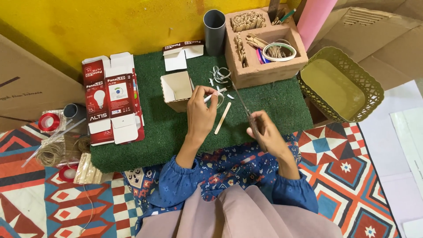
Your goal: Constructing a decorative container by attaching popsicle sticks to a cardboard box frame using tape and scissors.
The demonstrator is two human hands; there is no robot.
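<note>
head view, looking down. left hand over the green turf mat, fingers pinched on a thin pale strip whose end sticks out past the fingertips to the right. right hand closed around the handles of scissors; blades run up and to the left, tips toward the strip, near it; contact cannot be told. wooden craft stick lies flat on the mat between the two hands, touched by neither. small open cardboard box sits just left of the left hand. white curled offcuts on the mat above the hands, beside a brown compartment organiser holding sticks and rings. grey tube upright at the organiser's left. flattened red-and-white bulb carton at the mat's left edge. olive woven basket to the right, off the mat. twine and a red tape roll on the patterned floor cloth, far left.
</note>
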